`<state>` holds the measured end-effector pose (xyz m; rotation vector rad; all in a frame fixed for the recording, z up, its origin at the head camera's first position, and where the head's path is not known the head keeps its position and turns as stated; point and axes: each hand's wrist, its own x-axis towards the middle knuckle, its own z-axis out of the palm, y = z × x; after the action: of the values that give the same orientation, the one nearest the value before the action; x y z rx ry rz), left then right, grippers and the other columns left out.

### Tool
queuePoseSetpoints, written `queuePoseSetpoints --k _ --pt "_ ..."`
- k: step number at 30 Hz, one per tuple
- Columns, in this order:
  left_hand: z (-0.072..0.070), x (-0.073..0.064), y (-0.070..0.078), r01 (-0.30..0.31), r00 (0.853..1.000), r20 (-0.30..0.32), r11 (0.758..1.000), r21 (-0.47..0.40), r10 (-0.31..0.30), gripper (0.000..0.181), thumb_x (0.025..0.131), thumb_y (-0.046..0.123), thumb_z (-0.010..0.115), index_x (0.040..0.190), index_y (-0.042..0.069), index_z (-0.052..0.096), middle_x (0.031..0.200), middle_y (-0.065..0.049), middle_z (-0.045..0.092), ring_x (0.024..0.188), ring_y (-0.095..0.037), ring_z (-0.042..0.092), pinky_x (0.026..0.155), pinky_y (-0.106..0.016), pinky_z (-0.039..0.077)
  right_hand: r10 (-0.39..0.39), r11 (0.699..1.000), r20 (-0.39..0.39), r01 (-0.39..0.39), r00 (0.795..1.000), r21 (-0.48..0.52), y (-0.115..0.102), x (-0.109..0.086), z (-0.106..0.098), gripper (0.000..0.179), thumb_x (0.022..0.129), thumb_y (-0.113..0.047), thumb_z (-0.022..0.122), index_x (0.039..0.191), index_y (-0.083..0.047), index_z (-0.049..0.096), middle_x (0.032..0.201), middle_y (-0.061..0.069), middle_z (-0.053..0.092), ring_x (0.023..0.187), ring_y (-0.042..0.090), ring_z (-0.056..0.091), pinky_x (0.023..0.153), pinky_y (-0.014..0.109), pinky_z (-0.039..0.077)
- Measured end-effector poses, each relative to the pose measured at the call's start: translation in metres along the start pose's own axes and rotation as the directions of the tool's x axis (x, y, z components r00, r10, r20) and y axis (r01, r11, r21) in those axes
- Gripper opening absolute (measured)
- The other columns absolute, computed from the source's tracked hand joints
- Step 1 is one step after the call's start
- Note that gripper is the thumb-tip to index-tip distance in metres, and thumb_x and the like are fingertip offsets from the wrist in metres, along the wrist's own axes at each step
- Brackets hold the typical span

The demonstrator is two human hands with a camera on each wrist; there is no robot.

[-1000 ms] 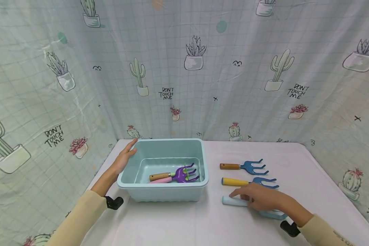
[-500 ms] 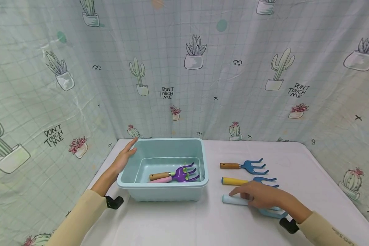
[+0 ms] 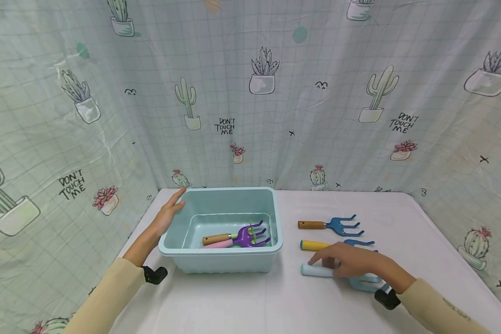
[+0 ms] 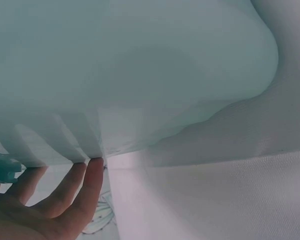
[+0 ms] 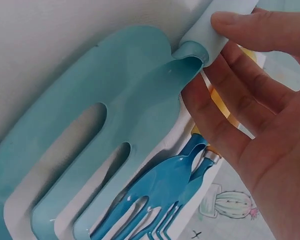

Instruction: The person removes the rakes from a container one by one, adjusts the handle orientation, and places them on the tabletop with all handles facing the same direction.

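Note:
My left hand (image 3: 167, 218) is at the left side of a pale blue plastic basin (image 3: 221, 262), thumb at its rim. In the left wrist view, the extended fingers (image 4: 92, 182) touch the outer wall with their tips. To the right, my right hand (image 3: 350, 262) holds a light blue hand fork (image 5: 135, 95) by its pale handle (image 3: 317, 270). Seen from the right wrist, the thumb lies on one side of the handle near its neck, and the fingers reach along the other side. The fork's broad tines point right in the head view.
Inside the basin lie a purple fork (image 3: 246, 236) with a pink handle and a wooden handle (image 3: 217, 239). Behind the right hand are a yellow-handled blue fork (image 3: 313, 245) and a wooden-handled blue fork (image 3: 342, 226). A cactus-print curtain (image 3: 292, 106) surrounds the white table (image 3: 234, 301).
My right hand has shifted slightly left and away from me, now covering more of the yellow handle; the light blue fork's head has moved slightly with it. The left hand and basin stay put.

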<state>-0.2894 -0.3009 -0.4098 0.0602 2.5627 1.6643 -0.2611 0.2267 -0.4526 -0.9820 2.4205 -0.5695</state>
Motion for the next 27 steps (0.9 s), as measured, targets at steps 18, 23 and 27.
queuePoseSetpoints --k 18,23,27 --pt "0.001 -0.001 0.002 -0.007 1.0 0.002 1.0 -0.01 0.007 0.06 0.114 0.03 0.028 0.168 0.023 0.003 0.176 -0.015 0.0 0.159 -0.047 0.013 0.122 -0.067 0.026 0.001 0.998 0.082 -0.007 0.997 0.069 -0.003 0.001 -0.012 0.054 0.085 -0.002 0.077 0.128 -0.034 0.07 0.103 -0.012 0.071 0.094 0.006 0.063 0.083 0.028 0.055" --pt "0.001 -0.002 0.004 -0.007 1.0 -0.001 1.0 0.0 0.007 0.059 0.114 0.03 0.027 0.168 0.024 0.003 0.176 -0.015 0.0 0.159 -0.048 0.012 0.122 -0.068 0.024 0.016 0.996 0.092 -0.024 0.996 0.084 -0.004 0.002 -0.013 0.055 0.085 -0.001 0.077 0.127 -0.036 0.07 0.104 -0.012 0.071 0.094 0.006 0.063 0.083 0.027 0.055" --pt "0.001 -0.004 0.004 -0.004 1.0 0.001 1.0 -0.002 0.004 0.06 0.114 0.029 0.028 0.168 0.023 0.003 0.175 -0.016 0.001 0.159 -0.048 0.014 0.122 -0.067 0.026 0.011 0.995 0.099 -0.021 0.995 0.096 -0.003 0.003 -0.012 0.054 0.085 -0.002 0.078 0.127 -0.035 0.07 0.103 -0.011 0.071 0.093 0.006 0.063 0.083 0.027 0.055"
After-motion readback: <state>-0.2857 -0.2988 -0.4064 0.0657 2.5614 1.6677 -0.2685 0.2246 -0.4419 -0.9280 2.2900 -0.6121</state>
